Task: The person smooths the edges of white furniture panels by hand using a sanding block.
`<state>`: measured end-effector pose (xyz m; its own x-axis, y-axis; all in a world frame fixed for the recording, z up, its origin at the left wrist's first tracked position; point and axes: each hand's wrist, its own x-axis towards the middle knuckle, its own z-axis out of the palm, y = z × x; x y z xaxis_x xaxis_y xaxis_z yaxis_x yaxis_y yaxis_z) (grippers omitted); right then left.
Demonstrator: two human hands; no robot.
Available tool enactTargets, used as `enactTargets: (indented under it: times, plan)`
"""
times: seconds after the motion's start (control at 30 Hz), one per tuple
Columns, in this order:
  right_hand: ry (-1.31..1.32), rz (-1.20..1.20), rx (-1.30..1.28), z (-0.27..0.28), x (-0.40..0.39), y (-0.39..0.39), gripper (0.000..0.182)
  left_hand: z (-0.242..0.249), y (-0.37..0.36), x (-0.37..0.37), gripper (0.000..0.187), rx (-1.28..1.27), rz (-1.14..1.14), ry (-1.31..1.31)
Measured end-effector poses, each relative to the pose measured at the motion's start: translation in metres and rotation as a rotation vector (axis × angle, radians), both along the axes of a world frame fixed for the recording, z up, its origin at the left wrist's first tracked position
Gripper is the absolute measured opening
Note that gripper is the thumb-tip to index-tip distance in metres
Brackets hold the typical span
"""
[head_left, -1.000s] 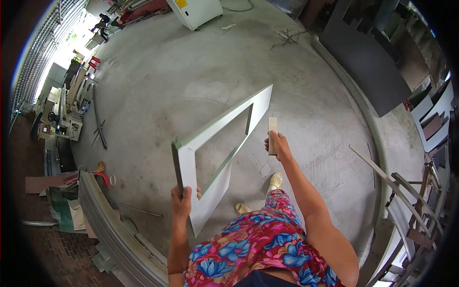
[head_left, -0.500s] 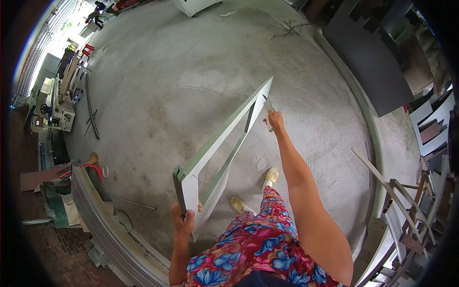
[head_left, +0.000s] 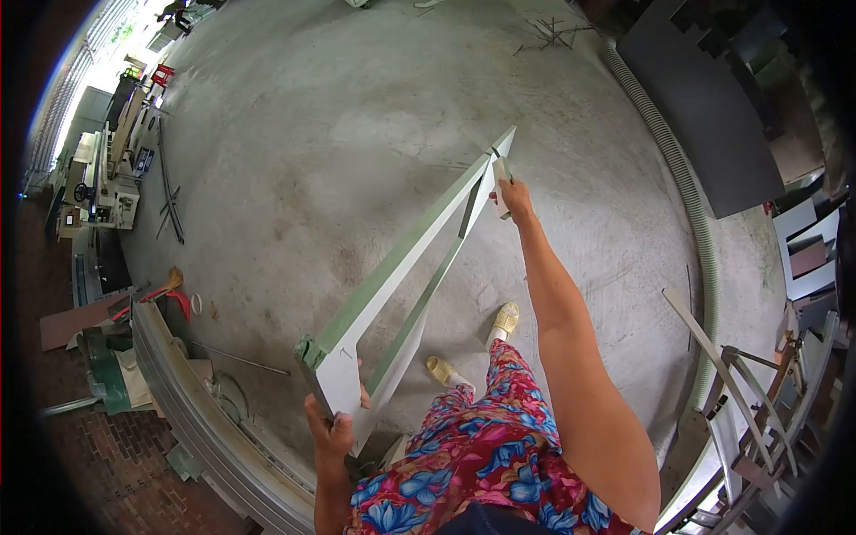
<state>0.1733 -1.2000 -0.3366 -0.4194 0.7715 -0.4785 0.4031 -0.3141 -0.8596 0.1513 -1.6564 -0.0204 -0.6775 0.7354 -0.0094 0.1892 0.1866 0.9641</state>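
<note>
A long, narrow frame (head_left: pixel 392 259) with white faces and pale green edges slants across in front of me, its far end pointing up and to the right. My left hand (head_left: pixel 332 426) grips its near lower corner, thumb on the near side and fingertips showing through the opening. Green rough material covers the corner just above that hand. Closed in my right hand (head_left: pixel 514 198) is a flat pale tool with a dark curved tip, its kind unclear. The tool's tip overlaps the frame's far end in this view.
Below the frame are my two yellow shoes (head_left: pixel 506 319) on the concrete floor. A ribbed hose (head_left: pixel 664 134) runs along the right, beside a large dark panel (head_left: pixel 691 107). Long metal rails (head_left: pixel 192 401) lie at lower left; metal strips (head_left: pixel 713 348) lean at lower right.
The near end of the frame has shifted left and slightly down with my left hand. My right hand and its tool have moved up, closer to the far end.
</note>
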Motion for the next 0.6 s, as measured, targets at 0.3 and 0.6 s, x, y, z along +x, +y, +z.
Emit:
enactTargets:
  times: [0.3, 0.6]
  plan:
    - [0.096, 0.087, -0.085, 0.040, 0.012, -0.017, 0.036, 0.009, 0.011, 0.002, 0.083, -0.022, 0.068, -0.014]
    - [0.135, 0.223, -0.087, 0.112, 0.035, -0.069, 0.040, 0.001, 0.007, -0.004, 0.079, -0.076, 0.008, -0.040]
